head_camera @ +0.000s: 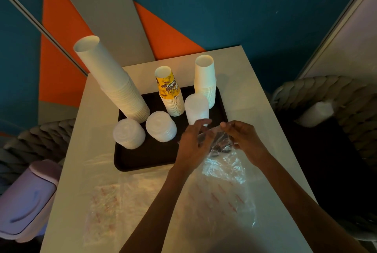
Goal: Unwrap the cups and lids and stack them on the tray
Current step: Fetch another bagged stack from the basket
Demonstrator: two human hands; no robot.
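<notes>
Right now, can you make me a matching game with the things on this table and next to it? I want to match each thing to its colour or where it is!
Things:
1. tray
2. printed cup
3. plastic wrapper
4. bin

Colour or place:
A. yellow
B. held between the left hand and the right hand
C. lilac, beside the table
D. black, under the stacks

Pairs: 1-D, 2-A, 3-B, 4-C
</notes>
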